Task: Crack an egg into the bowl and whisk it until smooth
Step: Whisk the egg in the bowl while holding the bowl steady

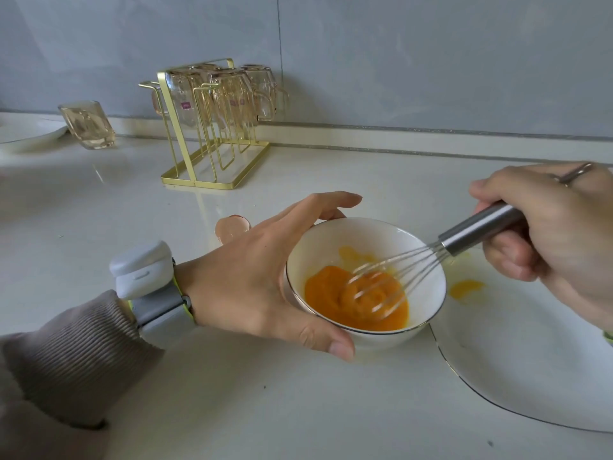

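Note:
A white bowl [428,293] with a thin dark rim stands on the counter, tilted a little toward me. Orange beaten egg [328,298] pools in its bottom. My left hand [255,280] wraps the bowl's left side, thumb near, fingers behind the rim. My right hand [557,234] grips the steel handle of a whisk [477,230]; its blurred wires dip into the egg. An empty eggshell [229,227] lies behind my left hand, partly hidden.
A large white plate [530,360] lies right of the bowl with yellow egg spills [466,288] on it. A gold rack [212,174] of upturned glasses stands at the back. A lone glass [89,126] and another plate [30,134] sit far left.

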### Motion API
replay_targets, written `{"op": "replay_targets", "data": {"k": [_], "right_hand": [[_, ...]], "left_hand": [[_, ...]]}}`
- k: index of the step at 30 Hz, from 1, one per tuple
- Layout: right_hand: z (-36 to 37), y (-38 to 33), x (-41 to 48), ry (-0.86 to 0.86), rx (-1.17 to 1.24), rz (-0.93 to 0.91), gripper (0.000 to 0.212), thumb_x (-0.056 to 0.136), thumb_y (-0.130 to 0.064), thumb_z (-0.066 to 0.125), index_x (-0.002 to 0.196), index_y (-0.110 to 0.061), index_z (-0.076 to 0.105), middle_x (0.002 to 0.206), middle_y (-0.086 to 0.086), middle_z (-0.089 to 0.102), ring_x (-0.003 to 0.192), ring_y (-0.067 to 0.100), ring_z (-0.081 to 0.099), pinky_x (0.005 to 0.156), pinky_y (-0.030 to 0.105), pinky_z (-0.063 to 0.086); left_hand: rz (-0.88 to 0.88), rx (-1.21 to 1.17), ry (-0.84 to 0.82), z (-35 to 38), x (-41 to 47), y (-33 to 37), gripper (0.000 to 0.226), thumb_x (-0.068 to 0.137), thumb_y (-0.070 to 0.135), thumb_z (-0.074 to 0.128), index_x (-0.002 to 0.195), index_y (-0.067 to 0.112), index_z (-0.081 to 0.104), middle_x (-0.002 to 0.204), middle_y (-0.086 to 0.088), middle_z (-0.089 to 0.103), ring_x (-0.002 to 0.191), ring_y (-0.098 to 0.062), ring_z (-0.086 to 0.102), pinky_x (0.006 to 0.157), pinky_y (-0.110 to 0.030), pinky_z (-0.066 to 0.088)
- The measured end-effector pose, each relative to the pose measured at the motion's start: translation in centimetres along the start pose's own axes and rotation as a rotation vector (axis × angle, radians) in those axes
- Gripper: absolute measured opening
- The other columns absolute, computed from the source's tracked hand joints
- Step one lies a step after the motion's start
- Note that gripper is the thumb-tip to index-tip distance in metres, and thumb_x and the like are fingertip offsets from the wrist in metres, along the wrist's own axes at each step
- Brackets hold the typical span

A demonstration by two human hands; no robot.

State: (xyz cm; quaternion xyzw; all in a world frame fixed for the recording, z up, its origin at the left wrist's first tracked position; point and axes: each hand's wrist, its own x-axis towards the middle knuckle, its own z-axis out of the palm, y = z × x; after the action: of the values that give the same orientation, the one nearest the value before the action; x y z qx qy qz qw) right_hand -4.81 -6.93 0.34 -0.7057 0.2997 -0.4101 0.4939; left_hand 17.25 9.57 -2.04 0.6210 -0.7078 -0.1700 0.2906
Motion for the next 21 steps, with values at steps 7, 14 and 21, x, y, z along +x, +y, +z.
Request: {"op": "replay_targets", "data": {"k": [7, 14, 21], "right_hand": [[-0.14, -0.11, -0.04, -0.024, -0.006, -0.013, 0.045, 0.088, -0.022, 0.061, 0.051, 0.001, 0.048, 0.031, 0.005, 0.033, 0.028, 0.022, 0.030, 0.038, 0.019, 0.028], [-0.21, -0.08, 0.11, -0.018, -0.025, -0.020, 0.043, 0.090, -0.019, 0.060, 0.056, 0.004, 0.049, 0.030, 0.003, 0.034, 0.027, 0.021, 0.030, 0.037, 0.019, 0.027], [0.06, -0.20, -0.08, -0.025, -0.021, -0.025, 0.044, 0.090, -0.019, 0.060, 0.050, -0.003, 0.054, 0.031, 0.005, 0.037, 0.028, 0.022, 0.033, 0.038, 0.019, 0.028]], "left_hand": [[-0.005, 0.007, -0.005, 0.03, 0.02, 0.09, 0.120, 0.045, 0.094, 0.064, 0.148, 0.052, 0.019, 0.145, 0.025, 0.043, 0.131, 0.002, 0.051, 0.100, -0.014, 0.041], [0.003, 0.004, -0.009, 0.07, 0.05, -0.03, 0.121, 0.047, 0.092, 0.068, 0.149, 0.049, 0.020, 0.145, 0.022, 0.045, 0.131, -0.003, 0.053, 0.103, -0.024, 0.047], [0.005, 0.015, -0.009, 0.04, 0.06, 0.04, 0.122, 0.046, 0.092, 0.069, 0.149, 0.047, 0.020, 0.145, 0.024, 0.045, 0.131, -0.001, 0.052, 0.102, -0.020, 0.045]]}}
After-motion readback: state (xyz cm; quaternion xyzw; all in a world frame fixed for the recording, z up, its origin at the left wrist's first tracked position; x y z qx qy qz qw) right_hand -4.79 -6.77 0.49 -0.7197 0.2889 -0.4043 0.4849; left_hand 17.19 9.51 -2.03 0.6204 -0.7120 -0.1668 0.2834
